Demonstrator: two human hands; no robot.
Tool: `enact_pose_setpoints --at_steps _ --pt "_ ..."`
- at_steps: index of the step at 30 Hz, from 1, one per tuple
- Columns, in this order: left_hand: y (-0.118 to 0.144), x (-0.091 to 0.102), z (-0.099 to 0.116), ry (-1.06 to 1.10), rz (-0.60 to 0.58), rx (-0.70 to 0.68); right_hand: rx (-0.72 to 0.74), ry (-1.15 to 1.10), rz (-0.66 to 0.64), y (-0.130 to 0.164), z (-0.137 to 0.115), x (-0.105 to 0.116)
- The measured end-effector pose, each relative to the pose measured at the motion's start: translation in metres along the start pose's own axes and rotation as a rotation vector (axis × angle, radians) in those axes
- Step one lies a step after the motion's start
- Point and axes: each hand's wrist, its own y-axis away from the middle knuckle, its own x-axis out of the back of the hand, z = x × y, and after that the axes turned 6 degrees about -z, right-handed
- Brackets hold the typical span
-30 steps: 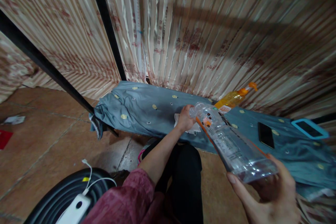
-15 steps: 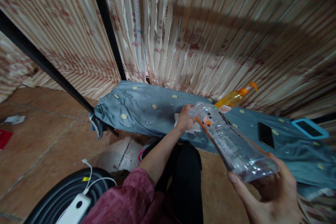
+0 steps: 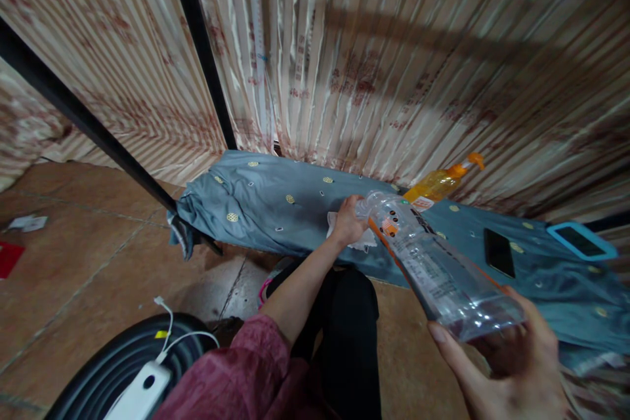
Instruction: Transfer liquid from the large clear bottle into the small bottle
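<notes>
The right hand (image 3: 512, 367) wraps its grip around the base of a clear plastic bottle with an orange-trimmed label (image 3: 433, 269), held tilted with its neck toward the left hand; part of the palm runs off the bottom edge of the view. The bottle's mouth sits right by the left hand, and whether a cap is on is hard to make out. The left hand (image 3: 347, 222) presses closed on a crumpled white cloth (image 3: 361, 239) near the front edge of the desk draped in grey-blue patterned fabric (image 3: 275, 203); most of the cloth is hidden under the fingers. At the back edge lies an orange pump bottle (image 3: 438, 185), its lower half hidden behind the clear bottle. Toward the right end rest a black phone (image 3: 498, 252) and a blue-cased tablet (image 3: 581, 241).
</notes>
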Motion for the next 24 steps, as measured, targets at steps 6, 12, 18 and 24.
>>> enact_pose_setpoints --at_steps 6,12,18,24 --pt "0.001 0.002 0.003 0.007 -0.002 0.002 -0.034 -0.025 0.025 -0.002 -0.010 -0.004" --pt "0.005 0.005 0.008 0.025 -0.022 0.010 -0.064 -0.021 0.094 -0.005 -0.019 -0.008" --pt "0.006 0.004 0.008 0.064 -0.010 0.027 -0.085 -0.022 0.042 -0.008 -0.018 -0.002" --pt "0.006 0.004 0.009 0.062 -0.004 0.021 -0.092 0.103 0.060 -0.010 -0.022 0.003"
